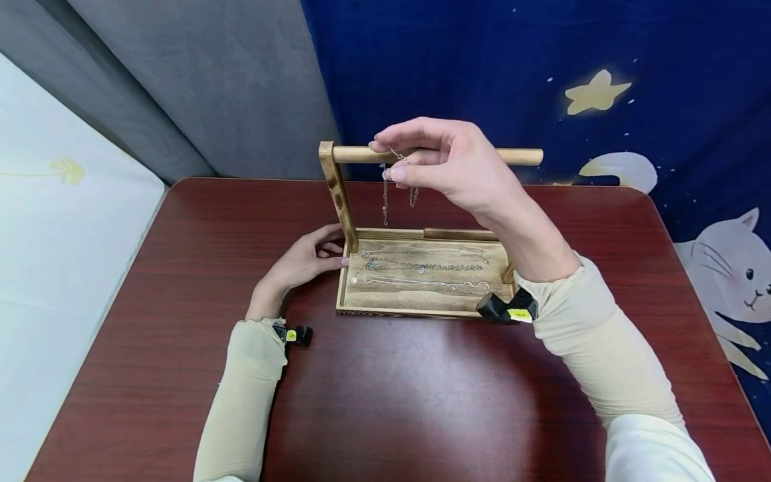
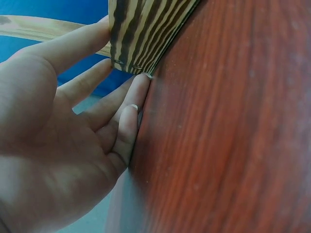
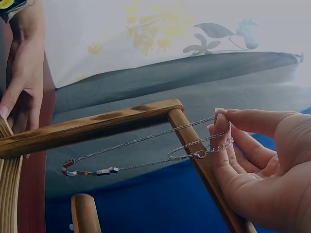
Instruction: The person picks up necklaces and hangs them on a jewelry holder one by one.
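Observation:
My right hand (image 1: 460, 157) is raised at the top bar (image 1: 521, 156) of a wooden jewellery stand. Thumb and fingertips pinch a silver chain bracelet (image 3: 103, 172), which dangles as a long loop with several shiny metal beads at its lower end. Its clasp (image 3: 199, 154) and extender chain show close to the fingers. Low on the other side, my left hand (image 1: 307, 258) touches the left end of the stand's tray (image 1: 421, 312). The left wrist view shows its fingertips against the striped wooden end (image 2: 146, 31), two of its fingers bent near the tabletop.
Several thin chains with small pendants, one a necklace (image 1: 421, 268), lie across the tray. A wooden post (image 1: 338, 194) holds up the bar at the left; the bar's right end is free. The red-brown table (image 1: 434, 395) spreads around the stand, with curtains (image 1: 421, 53) behind it.

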### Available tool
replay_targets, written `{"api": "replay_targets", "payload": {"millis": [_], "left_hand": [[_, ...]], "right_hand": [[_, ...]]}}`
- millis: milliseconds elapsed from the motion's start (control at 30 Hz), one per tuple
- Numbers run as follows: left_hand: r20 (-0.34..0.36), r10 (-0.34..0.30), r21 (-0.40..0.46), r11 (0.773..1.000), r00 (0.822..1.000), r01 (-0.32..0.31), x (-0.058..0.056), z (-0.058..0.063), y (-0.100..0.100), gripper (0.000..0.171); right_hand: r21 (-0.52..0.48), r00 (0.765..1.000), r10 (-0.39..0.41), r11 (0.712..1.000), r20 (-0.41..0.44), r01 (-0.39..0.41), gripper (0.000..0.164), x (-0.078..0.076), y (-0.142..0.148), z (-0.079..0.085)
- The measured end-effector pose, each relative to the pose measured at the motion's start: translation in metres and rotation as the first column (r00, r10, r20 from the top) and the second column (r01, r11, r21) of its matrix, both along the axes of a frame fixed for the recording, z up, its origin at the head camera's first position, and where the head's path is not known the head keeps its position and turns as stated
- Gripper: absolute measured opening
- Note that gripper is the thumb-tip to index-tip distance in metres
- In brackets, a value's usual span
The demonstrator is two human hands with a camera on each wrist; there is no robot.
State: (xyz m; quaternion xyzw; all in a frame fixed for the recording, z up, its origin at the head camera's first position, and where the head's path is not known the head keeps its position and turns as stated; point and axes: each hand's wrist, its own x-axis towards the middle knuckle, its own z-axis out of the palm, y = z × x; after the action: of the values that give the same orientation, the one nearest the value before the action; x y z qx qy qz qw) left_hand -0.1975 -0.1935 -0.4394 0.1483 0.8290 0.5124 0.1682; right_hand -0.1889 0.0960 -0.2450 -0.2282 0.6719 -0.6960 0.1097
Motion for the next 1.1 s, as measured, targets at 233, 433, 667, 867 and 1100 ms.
{"api": "replay_targets", "payload": {"millis": [233, 433, 667, 867, 1100], "left_hand": [[-0.009, 0.007, -0.016, 1.000, 1.000, -0.007, -0.001, -0.001, 0.000, 0.068], [-0.008, 0.004, -0.014, 1.000, 1.000, -0.004, 0.000, 0.000, 0.001, 0.068], [0.005, -0.008, -0.015, 1.000, 1.000, 0.008, 0.001, 0.002, 0.002, 0.069], [0.004, -0.007, -0.011, 1.000, 1.000, 0.007, 0.001, 0.002, 0.001, 0.069], [-0.001, 0.000, -0.002, 1.000, 1.000, 0.000, 0.002, 0.002, 0.001, 0.069]], "right_hand": [[-0.017, 1.000, 0.010, 1.000, 0.014, -0.009, 0.038, 0.000, -0.004, -0.001], [-0.024, 0.998, 0.046, 0.999, 0.031, -0.045, 0.042, 0.002, -0.007, -0.005], [-0.026, 0.997, 0.068, 0.997, 0.033, -0.067, 0.040, 0.003, -0.007, -0.010], [-0.004, 0.997, 0.073, 0.997, 0.019, -0.073, 0.034, 0.005, -0.008, -0.014], [0.032, 0.995, 0.099, 0.995, -0.005, -0.099, 0.033, 0.007, -0.007, -0.019]]}}
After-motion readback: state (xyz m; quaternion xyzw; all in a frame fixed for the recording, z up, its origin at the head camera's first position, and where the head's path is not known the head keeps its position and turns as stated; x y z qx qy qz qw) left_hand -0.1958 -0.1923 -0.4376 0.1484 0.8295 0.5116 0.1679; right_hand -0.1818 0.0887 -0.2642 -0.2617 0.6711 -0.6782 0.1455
